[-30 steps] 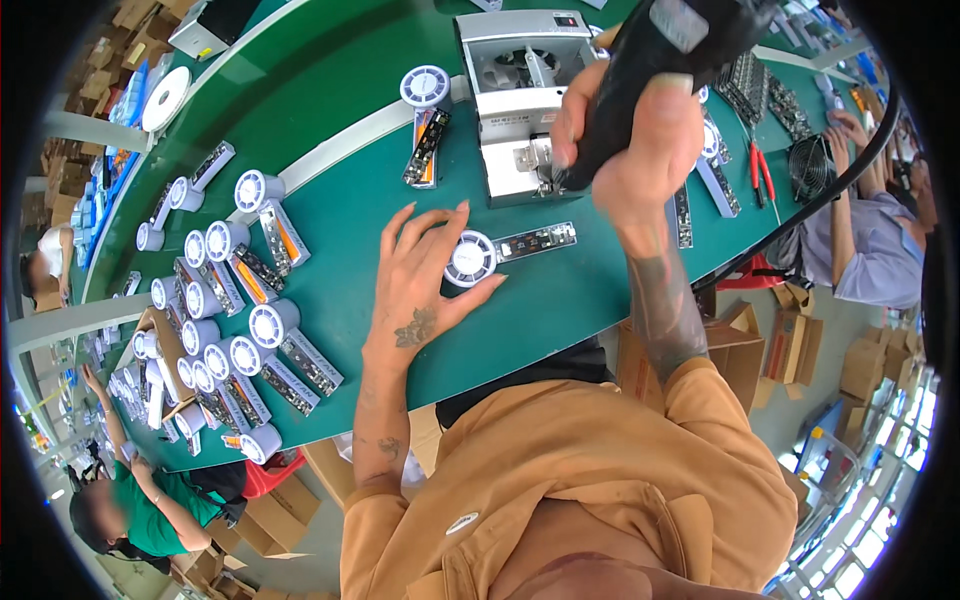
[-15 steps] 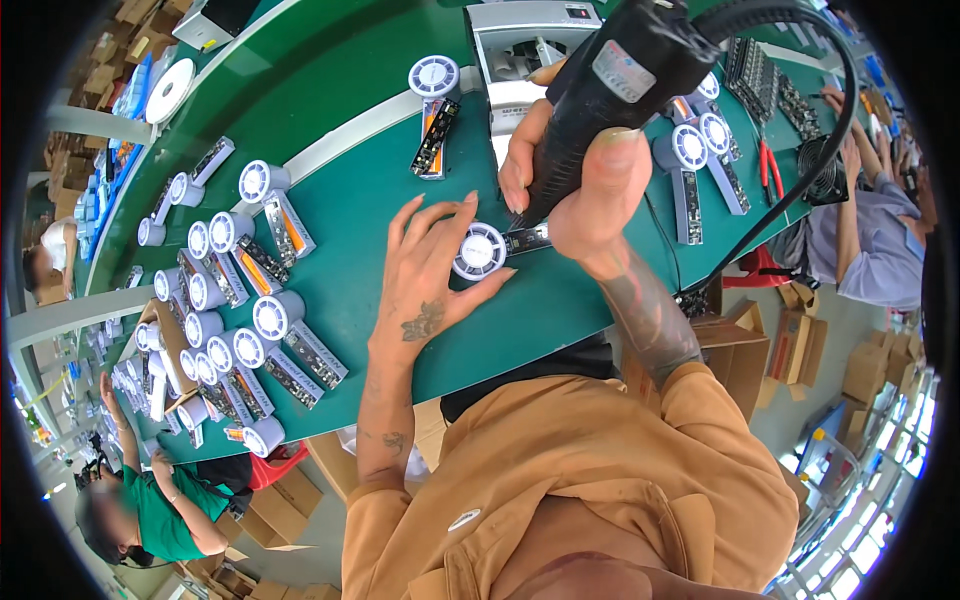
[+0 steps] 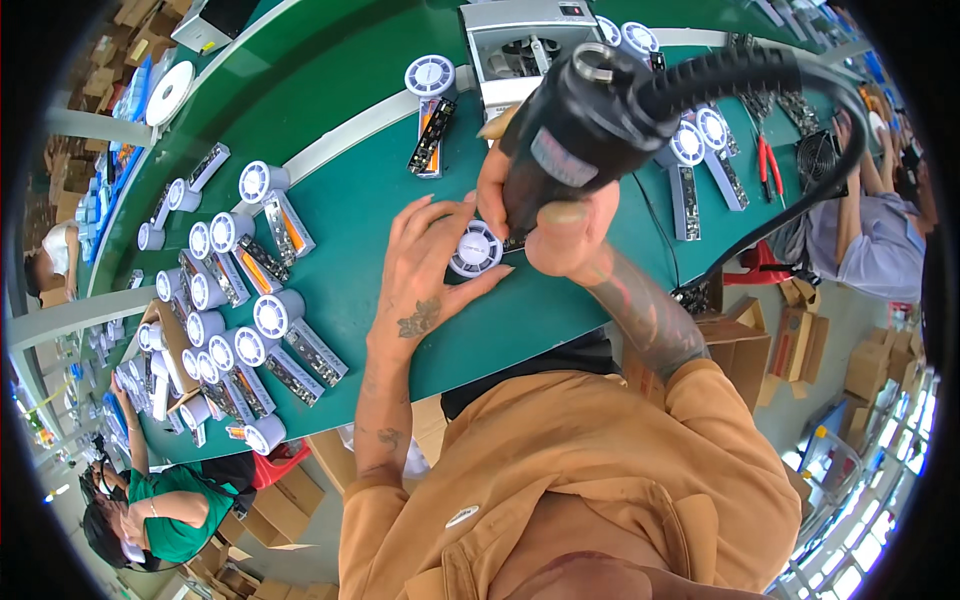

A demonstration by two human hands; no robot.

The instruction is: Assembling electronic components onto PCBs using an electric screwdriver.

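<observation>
A handheld fan with a round lavender-white head (image 3: pixel 475 250) lies on the green bench in front of me. Thumb and fingers of my left hand (image 3: pixel 418 270) close around the head from its left side. A black electric screwdriver (image 3: pixel 590 125) is wrapped in the grip of my right hand (image 3: pixel 565 232), held steeply over the fan's handle. Its tip and most of that handle are hidden behind my fingers. Just beyond, a fan with a dark circuit board (image 3: pixel 432 135) across its handle lies near a grey metal machine (image 3: pixel 525 62).
Many opened fans (image 3: pixel 285 335) crowd the bench's left side. More fans (image 3: pixel 686 195), red-handled pliers (image 3: pixel 769 168) and the screwdriver's thick black cable (image 3: pixel 800 205) are at the right. A co-worker in green (image 3: pixel 180 520) sits lower left; another person (image 3: pixel 870 235) is far right.
My right hand and the screwdriver have shifted left and now cover more of the fan's handle. My left hand holds nearly the same place. The co-worker in green has moved an arm and the head.
</observation>
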